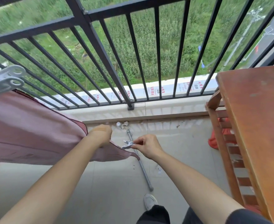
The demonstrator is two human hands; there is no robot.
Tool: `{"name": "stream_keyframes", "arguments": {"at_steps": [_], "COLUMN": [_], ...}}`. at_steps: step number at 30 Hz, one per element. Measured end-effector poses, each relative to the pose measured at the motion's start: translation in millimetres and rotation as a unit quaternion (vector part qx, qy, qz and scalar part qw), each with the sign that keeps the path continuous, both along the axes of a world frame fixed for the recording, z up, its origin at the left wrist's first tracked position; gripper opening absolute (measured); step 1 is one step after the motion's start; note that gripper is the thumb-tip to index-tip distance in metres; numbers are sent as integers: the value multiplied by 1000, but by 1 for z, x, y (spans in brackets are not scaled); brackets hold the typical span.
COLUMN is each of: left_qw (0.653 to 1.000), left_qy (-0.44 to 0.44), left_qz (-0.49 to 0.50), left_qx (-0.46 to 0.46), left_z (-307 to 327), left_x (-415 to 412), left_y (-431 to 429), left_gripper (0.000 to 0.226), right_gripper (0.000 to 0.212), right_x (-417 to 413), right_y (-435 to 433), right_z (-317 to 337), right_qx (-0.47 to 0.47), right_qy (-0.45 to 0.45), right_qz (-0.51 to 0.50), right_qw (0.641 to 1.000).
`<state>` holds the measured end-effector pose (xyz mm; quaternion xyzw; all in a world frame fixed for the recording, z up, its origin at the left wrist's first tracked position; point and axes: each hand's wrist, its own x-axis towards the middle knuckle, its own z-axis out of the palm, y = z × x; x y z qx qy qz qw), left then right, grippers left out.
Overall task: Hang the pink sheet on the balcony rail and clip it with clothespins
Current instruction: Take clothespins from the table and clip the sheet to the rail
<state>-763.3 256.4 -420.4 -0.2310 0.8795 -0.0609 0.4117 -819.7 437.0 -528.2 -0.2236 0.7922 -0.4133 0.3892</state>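
Observation:
The pink sheet (28, 135) hangs from the left part of the black balcony rail (36, 29), where a large white clothespin (7, 79) pins it. My left hand (100, 135) grips the sheet's lower right edge and holds it out over the floor. My right hand (146, 145) pinches a small white clothespin (128, 144) right at the sheet's edge, close to my left hand. Whether that clip bites the fabric is unclear.
A wooden table (259, 126) stands at the right, with a red object (214, 139) on the floor beside it. A grey metal rod (141, 160) lies on the tiled floor below my hands, near small debris by the ledge. My shoe (150, 201) is at the bottom.

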Motion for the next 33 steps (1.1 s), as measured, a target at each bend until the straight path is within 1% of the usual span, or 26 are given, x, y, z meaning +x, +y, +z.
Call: {"name": "stream_keyframes", "arguments": {"at_steps": [3,5,8,11,15,19,22,24,26,27,29,31,33], "left_qw": [997,995,998,998,993,992,993,993,990,986,967,941,911], "left_qy": [-4,10,28,68,112,117,110,109,131,160,247,330,396], "left_qz": [-42,-61,-40,-17,-5,-16,-26,-28,-29,-30,-24,-49,-106], "left_qx": [-63,-82,-46,5,34,38,29,33,44,47,52,54,43], "left_z": [13,16,16,12,9,7,9,12,18,21,23,19,13], "left_x": [-6,-8,-4,4,13,14,13,11,8,5,-3,-16,-33], "left_y": [-2,-6,-9,-10,-10,-9,-5,-1,6,11,24,44,74], "left_gripper": [27,29,30,19,27,29,31,35,38,36,32,42,55], "right_gripper": [18,18,21,23,26,39,65,75,71,67,62,63,67], "right_x": [7,10,15,20,25,24,18,10,-2,-9,-23,-37,-50], "right_y": [-12,-20,-33,-47,-59,-62,-53,-42,-28,-19,6,40,81], "right_z": [2,5,12,15,8,0,-1,2,10,16,26,33,38], "right_qx": [-23,-39,-70,-101,-109,-89,-53,-30,-11,-2,17,47,83], "right_qy": [-3,4,17,3,-25,-67,-63,-41,1,24,77,157,235], "right_qz": [-1,-7,-14,-27,-23,4,36,34,29,22,-5,-36,-76], "right_qw": [1000,999,997,995,993,994,996,998,1000,999,997,986,965]}}
